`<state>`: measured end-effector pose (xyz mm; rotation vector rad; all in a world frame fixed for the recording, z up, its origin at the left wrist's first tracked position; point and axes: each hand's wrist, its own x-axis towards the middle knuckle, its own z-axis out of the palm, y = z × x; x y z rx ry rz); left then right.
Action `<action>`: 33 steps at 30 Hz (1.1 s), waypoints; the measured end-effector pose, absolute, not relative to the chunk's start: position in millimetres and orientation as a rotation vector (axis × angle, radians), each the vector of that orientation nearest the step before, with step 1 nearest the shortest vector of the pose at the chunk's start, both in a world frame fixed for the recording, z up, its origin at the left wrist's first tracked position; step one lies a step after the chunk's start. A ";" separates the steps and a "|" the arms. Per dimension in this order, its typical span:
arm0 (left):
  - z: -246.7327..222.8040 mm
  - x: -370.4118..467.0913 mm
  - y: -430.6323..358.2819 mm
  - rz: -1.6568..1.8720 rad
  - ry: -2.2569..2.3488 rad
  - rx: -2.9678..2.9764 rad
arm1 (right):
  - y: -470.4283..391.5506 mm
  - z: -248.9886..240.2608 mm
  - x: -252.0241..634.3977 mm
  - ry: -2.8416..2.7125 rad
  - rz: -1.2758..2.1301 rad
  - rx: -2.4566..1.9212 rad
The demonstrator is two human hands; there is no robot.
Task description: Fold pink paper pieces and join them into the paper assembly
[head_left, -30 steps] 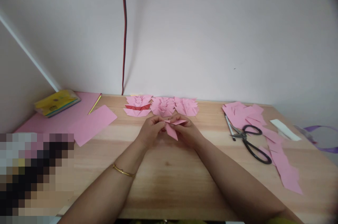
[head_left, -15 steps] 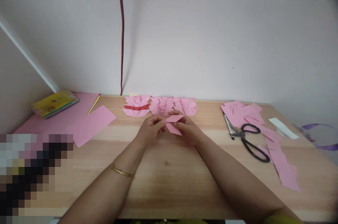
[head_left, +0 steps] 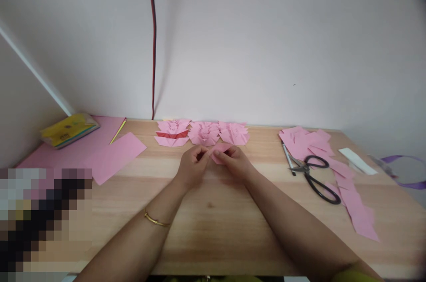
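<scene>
Shifted pink paper [head_left: 223, 147] between fingertips [head_left: 218, 154]

Left hand [head_left: 193, 167] and right hand [head_left: 238, 162] pinch close together.

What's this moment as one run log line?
left hand: pinching pink paper at left end | right hand: gripping same paper | folded pink pieces: beyond hands | black-handled scissors: on table, right side

The small piece of pink paper [head_left: 224, 146], partly covered, is pinched in the fingers [head_left: 225, 156].
</scene>
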<state>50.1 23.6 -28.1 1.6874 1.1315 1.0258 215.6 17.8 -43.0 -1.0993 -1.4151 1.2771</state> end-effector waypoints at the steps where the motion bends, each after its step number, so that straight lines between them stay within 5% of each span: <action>1: -28.2 49.9 24.3 1.002 1.110 1.680 | 18.4 -42.6 216.2 -1.446 1.236 -1.110; 33: -31.0 48.1 26.7 0.882 1.088 1.821 | 17.8 -45.6 215.4 -1.617 0.940 -1.174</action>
